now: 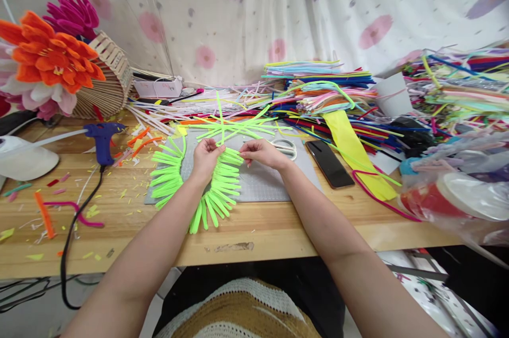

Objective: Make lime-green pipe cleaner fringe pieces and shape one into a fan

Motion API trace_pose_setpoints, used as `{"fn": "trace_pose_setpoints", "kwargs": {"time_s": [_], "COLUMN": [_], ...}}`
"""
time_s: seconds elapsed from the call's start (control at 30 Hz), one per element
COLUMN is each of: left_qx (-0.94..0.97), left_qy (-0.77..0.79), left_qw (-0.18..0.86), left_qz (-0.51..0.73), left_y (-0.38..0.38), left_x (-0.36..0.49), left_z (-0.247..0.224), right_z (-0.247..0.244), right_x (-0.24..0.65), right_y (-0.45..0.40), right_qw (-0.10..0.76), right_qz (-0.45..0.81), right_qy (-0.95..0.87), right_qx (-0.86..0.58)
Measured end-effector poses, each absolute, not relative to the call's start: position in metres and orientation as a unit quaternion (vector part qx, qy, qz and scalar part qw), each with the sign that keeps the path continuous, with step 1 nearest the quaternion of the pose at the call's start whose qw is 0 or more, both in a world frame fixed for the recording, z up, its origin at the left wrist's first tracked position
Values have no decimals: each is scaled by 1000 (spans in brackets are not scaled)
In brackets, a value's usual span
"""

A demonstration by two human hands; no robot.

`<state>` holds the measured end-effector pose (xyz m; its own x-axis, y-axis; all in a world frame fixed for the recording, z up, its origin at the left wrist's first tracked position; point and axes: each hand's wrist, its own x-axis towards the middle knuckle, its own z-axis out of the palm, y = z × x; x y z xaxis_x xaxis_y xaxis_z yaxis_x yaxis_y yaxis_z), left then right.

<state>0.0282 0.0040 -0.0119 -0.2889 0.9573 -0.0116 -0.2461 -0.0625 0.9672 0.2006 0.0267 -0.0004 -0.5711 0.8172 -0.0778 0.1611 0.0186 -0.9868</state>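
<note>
A curved fringe of bent neon-green pipe cleaners (217,195) spreads in a U shape over the grey cutting mat (266,187) and the table's front part. My left hand (205,158) is closed on the fringe near its upper right end, where one green stem stands up above the fingers. At the tip of one bent piece there, my right hand (260,153) pinches with thumb and finger. Loose green pipe cleaners (238,128) lie crossed just behind both hands. White-handled scissors (285,148) rest on the mat beside my right hand, partly covered by it.
On the left are a blue glue gun (101,141) with its cord, pipe-cleaner scraps, and a basket (107,78) with fuzzy flowers (58,59). A phone (330,164) and a yellow strip (350,149) lie at right. Bundled pipe cleaners (322,91) line the back.
</note>
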Motion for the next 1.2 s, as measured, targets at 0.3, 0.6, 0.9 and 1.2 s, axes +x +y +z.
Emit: {"fn": "trace_pose_setpoints", "kwargs": {"time_s": [0.3,0.6,0.9,1.2], "left_qx": [373,402,418,338], "left_qy": [476,451,444,441], "left_qw": [454,474,556,621], "left_qz": [654,640,565,553], "left_y": [11,5,1,-1], "left_x": [28,33,24,22], "left_z": [-22,-20,-11,-6], "right_z": [-8,-15,-16,-15], "right_x": [192,173,183,181], "right_y": [26,24,25,20], "right_qw": [293,339,349,368], "right_qz": [504,343,486,484], "right_qy": [-710,-759,-700,-683], "right_qx": [-395,-437,-390,-404]}}
